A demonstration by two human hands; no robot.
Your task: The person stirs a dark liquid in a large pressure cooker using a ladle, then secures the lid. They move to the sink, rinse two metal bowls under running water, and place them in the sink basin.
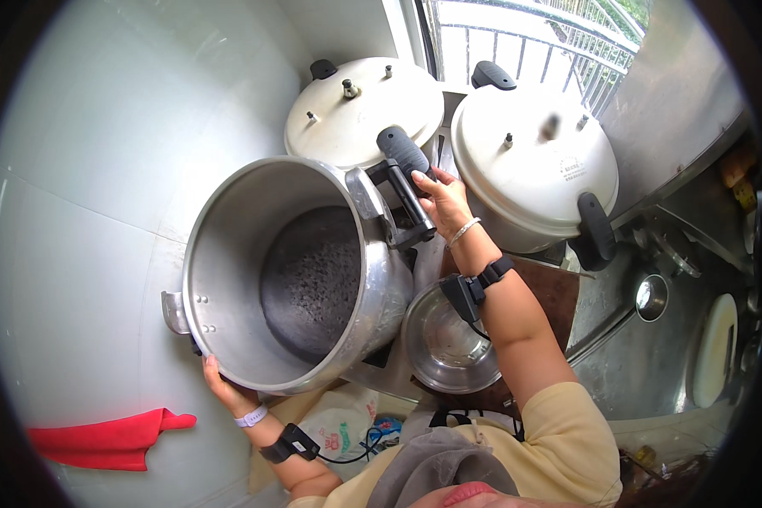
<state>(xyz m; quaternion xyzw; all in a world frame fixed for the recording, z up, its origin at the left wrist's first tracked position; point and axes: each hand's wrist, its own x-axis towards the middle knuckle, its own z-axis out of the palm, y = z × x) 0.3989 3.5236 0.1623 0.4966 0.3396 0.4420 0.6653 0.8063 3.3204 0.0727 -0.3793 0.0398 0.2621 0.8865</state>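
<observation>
A large aluminum pressure cooker pot (381,298) is tilted so that its open mouth faces me, its dark, stained bottom showing. My left hand (227,387) supports its lower rim, thumb on the edge and most fingers hidden beneath. At the pot's right side, my right hand (441,193) is by the black handle; the fingers are partly hidden, so its hold is unclear. Behind the pot lies a pale pressure cooker lid (368,108) with black handles and metal valves. A second lidded pressure cooker (533,165) stands to the right.
A steel bowl (451,343) sits on a brown board (555,298) below my right forearm. At right are a steel sink counter (648,362), a ladle (652,298) and a white oval object (714,349). A red cloth (114,438) is against the pale wall at left. A window is behind.
</observation>
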